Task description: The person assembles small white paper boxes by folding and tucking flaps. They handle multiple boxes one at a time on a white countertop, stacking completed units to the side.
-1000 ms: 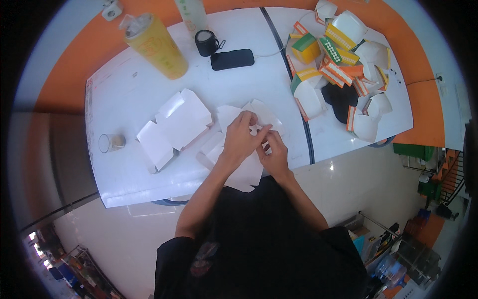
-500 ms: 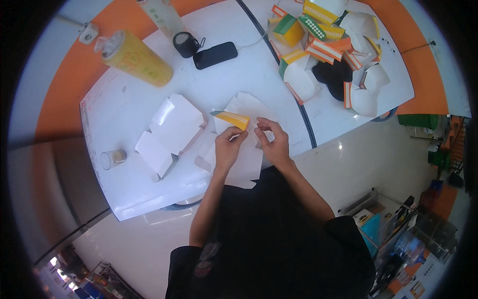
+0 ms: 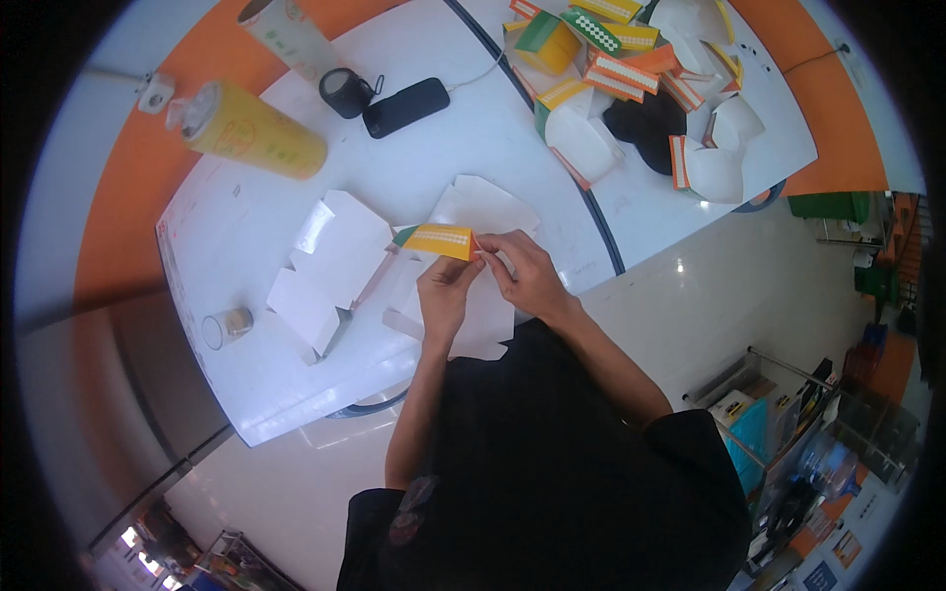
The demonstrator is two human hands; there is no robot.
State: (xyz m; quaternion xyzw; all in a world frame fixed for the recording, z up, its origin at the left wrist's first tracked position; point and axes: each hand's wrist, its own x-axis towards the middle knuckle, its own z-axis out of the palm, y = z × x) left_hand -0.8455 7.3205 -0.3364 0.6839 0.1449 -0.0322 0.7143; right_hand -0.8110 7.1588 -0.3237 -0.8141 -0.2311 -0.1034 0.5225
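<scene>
In front of me is a partly folded paper food box with a yellow patterned side panel (image 3: 439, 239), green at its left end and orange at its right. My left hand (image 3: 443, 295) pinches the panel's lower edge between thumb and fingers. At the orange corner, my right hand (image 3: 524, 271) grips with closed fingertips, close to the left thumb. White unfolded card (image 3: 483, 202) spreads behind and beneath both hands; whether it all belongs to this box I cannot tell. Just left lies another flat white box blank (image 3: 340, 246), its flaps slightly raised.
A heap of folded boxes (image 3: 581, 143) lies at the far right around a black object (image 3: 645, 133). A phone (image 3: 406, 107), a black round container (image 3: 347, 93), a yellow roll (image 3: 254, 130) and a whitish roll (image 3: 291, 37) are at the back. A glass (image 3: 228, 328) stands left.
My right hand has closed onto the panel's right corner, where it was apart before. The yellow panel has turned, so its orange end now shows. The whole view has shifted slightly.
</scene>
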